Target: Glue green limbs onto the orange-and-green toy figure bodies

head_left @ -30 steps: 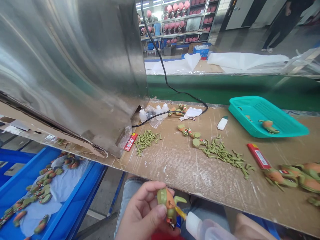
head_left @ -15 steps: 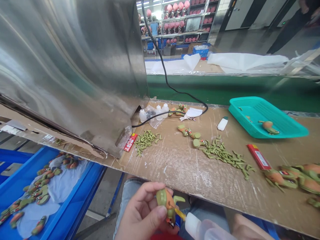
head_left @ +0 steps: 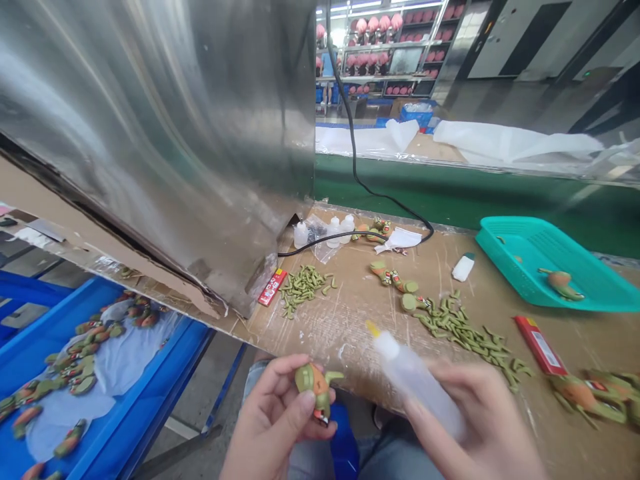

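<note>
Now the left hand [head_left: 273,427] sits low, below the counter [head_left: 360,327] edge, palm up, thumb and fingers curled around a small green and orange toy figure [head_left: 314,390]. Just to its right, the right hand [head_left: 480,427] grips a translucent squeeze bottle [head_left: 417,383], its yellow nozzle tilted up and left, clear of the figure. Loose green parts [head_left: 465,327] lie scattered on the counter behind.

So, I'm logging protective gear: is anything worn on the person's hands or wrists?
No. The left hand and right hand are both bare: no gloves, rings, watch or sleeves show. The right hand is motion-blurred, so fine detail there is unclear.
</note>
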Tool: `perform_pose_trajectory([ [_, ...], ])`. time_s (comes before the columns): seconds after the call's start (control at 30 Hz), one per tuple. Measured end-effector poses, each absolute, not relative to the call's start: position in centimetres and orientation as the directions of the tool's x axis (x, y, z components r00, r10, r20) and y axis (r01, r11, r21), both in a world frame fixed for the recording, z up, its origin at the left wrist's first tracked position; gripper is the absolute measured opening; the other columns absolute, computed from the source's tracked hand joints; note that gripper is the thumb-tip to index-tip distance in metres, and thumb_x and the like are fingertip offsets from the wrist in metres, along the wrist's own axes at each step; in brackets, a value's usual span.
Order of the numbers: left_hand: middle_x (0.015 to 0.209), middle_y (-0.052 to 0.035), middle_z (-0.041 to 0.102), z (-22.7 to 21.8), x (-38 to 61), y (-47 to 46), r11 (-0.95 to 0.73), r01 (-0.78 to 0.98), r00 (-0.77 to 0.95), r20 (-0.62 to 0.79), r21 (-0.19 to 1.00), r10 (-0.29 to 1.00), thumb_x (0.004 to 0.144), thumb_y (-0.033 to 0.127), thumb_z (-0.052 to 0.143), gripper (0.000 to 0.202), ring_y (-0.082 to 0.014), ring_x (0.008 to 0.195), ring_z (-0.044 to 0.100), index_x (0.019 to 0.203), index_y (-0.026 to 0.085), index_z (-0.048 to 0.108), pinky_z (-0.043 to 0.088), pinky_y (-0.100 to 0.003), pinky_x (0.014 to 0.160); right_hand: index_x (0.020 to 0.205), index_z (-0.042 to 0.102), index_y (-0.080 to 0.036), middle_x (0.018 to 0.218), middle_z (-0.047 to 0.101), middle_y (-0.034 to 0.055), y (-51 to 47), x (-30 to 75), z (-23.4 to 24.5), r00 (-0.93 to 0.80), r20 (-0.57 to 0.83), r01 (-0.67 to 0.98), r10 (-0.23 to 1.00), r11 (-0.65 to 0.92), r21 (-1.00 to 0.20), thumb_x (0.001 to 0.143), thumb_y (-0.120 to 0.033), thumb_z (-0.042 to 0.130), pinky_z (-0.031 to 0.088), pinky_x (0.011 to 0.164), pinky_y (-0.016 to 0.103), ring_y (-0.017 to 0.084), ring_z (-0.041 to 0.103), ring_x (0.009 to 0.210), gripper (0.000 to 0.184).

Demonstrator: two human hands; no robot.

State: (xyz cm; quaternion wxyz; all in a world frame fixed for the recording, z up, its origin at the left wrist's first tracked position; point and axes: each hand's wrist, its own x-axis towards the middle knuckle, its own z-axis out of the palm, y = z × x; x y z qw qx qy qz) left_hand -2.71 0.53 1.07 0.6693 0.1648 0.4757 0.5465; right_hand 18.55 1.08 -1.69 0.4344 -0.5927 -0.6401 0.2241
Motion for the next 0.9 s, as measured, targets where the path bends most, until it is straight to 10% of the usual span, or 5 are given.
perform_pose_trajectory([
  [0.4, 0.080, -0.0052, 0.075, 0.2, -4.5, 0.8, 0.320, -0.632, -0.096, -0.482, 0.705, 0.871, 0.061, 0.019, 0.079, 0.026, -0.0244, 0.066, 0.071, 0.086, 0.019, 0.069, 0.060, -0.034, 0.046, 0.111, 0.044, -0.020, 0.114, 0.050, 0.0134, 7.5, 14.5, -3.3, 0.065, 0.569, 0.760, 0.820, 0.329, -0.561, 0.087, -0.023, 0.052, 0.040, 0.087, 0.045, 0.026, 0.047, 0.108, 0.026],
  [0.53, 0.083, -0.0055, 0.077, 0.6, -4.7, 0.9, 0.359, -0.686, 0.032, -0.467, 0.633, 0.884, 0.066, 0.018, 0.076, 0.026, -0.0224, 0.066, 0.071, 0.091, 0.020, 0.069, 0.060, -0.030, 0.044, 0.106, 0.052, -0.020, 0.108, 0.058, 0.0055, 10.7, 10.5, -3.9, -0.311, 0.440, 0.763, 0.843, 0.497, -0.412, 0.090, -0.010, 0.044, 0.045, 0.089, 0.033, 0.017, 0.054, 0.102, 0.021],
  [0.9, 0.083, -0.0023, 0.077, 1.7, -6.0, 0.3, 0.427, -0.732, 0.223, -0.406, 0.530, 0.886, 0.067, 0.028, 0.074, 0.025, -0.0180, 0.063, 0.072, 0.092, 0.024, 0.070, 0.053, -0.017, 0.045, 0.085, 0.056, -0.014, 0.089, 0.056, 0.0014, 13.6, 8.9, -5.5, -0.333, 0.182, 0.918, 0.925, 0.362, -0.160, 0.086, -0.015, 0.055, 0.048, 0.072, 0.033, 0.016, 0.055, 0.084, 0.002],
])
